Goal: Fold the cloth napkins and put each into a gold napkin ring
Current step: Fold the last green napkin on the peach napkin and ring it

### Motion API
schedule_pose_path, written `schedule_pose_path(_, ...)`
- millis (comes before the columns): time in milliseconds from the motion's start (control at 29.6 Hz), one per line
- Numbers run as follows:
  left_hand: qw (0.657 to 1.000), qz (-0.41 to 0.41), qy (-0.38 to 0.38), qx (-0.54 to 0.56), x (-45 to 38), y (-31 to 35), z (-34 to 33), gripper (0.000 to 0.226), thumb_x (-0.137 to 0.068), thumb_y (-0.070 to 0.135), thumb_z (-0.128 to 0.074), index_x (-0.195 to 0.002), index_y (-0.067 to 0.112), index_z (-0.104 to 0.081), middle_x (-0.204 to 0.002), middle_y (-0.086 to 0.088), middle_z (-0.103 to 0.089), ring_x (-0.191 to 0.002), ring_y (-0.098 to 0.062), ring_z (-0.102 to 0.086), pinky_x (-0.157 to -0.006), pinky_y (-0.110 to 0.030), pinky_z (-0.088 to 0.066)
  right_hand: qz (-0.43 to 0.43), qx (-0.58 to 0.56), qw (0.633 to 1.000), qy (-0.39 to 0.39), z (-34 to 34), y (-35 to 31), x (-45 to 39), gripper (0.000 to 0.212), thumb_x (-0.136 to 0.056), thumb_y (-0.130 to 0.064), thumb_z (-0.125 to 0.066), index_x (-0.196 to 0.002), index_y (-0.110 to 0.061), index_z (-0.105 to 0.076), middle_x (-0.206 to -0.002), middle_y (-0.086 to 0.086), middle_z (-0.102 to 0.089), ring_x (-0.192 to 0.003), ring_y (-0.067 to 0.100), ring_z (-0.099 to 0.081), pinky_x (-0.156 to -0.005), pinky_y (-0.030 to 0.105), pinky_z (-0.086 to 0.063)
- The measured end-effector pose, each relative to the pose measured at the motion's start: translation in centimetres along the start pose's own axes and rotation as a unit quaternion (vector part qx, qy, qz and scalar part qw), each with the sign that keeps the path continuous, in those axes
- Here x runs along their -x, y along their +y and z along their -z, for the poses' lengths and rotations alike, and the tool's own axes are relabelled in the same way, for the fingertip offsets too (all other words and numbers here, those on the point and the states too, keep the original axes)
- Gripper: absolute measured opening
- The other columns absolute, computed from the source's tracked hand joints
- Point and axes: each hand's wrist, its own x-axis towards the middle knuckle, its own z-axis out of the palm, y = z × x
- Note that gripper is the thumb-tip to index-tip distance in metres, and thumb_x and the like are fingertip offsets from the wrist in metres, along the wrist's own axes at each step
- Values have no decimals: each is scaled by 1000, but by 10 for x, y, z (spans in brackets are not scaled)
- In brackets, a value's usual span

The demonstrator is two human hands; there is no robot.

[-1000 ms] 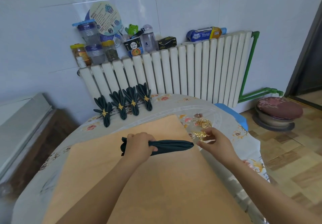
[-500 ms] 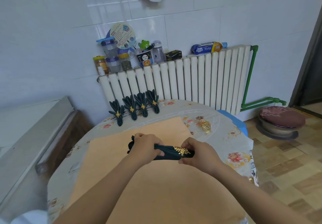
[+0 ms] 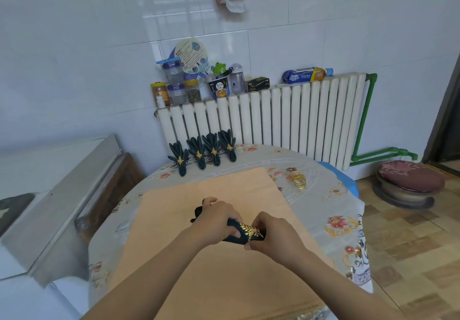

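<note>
A dark green folded napkin (image 3: 235, 235) lies lengthwise between my hands above the orange mat (image 3: 224, 265). My left hand (image 3: 217, 220) grips its left part, and a bit of cloth sticks out past that hand. A gold leaf-pattern napkin ring (image 3: 252, 230) sits around the napkin's right end. My right hand (image 3: 273, 237) pinches the ring and that end of the cloth. Several finished green napkins in gold rings (image 3: 201, 152) stand in a row at the table's far edge.
Loose gold rings (image 3: 297, 179) lie on the flowered tablecloth (image 3: 336, 222) right of the mat. A white radiator (image 3: 273, 120) with jars and boxes on top stands behind the table. A cushioned stool (image 3: 408, 182) is on the floor at right. A grey cabinet (image 3: 62, 195) is left.
My right hand picked up a gold ring from beside the mat and brought it onto the napkin's right end. The ring has slid further along the cloth. The view tilted upward.
</note>
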Motion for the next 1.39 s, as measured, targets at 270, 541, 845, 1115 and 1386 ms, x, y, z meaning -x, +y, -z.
schedule_pose_path(270, 991, 27, 100, -85, 33, -2, -47, 45, -85, 18, -58, -128, 29, -51, -138, 7, -33, -133, -16, -22, -107, -29, -10, -54, 5, 998, -44, -36, -4, 18, 32, -84, -55, -56, -91, -24, -49, -94, -4, -65, -81, 14, -58, -61, 27, -41)
schedule_pose_path(541, 860, 313, 86, 394, 49, 13, -75, 22, -89, 35, -61, -78, 16, -58, -77, -4, -66, -74, -21, -63, -71, -35, -52, -122, -144, 981, -41, -39, 1, 4, 12, -85, -37, -64, -76, -28, -64, -82, -7, -65, -78, 8, -60, -69, 23, -48)
schedule_pose_path(845, 731, 353, 107, 574, 36, 11, -73, 11, -94, 13, -57, -85, 7, -59, -77, -7, -65, -65, -17, -60, -58, -26, -50, -170, -221, 960, -20, -41, 2, -9, 15, -86, -25, -64, -72, -22, -66, -74, -1, -69, -71, 12, -65, -68, 26, -53)
schedule_pose_path(1115, 697, 337, 188, 605, -31, -5, -50, 11, -93, 13, -58, -85, 7, -61, -85, -8, -67, -80, -16, -65, -67, -21, -51, -194, -351, 914, 67, -23, 3, -66, 17, -90, -19, -61, -76, -13, -68, -71, 1, -68, -65, 9, -60, -66, 24, -49)
schedule_pose_path(1386, 695, 342, 199, 600, -150, -43, -39, 18, -91, 15, -61, -75, 9, -60, -77, -7, -68, -79, -22, -66, -85, -36, -55, -211, -348, 906, 120, -17, 31, -182, 21, -90, -22, -61, -70, -19, -65, -70, 0, -66, -70, 15, -59, -79, 38, -53)
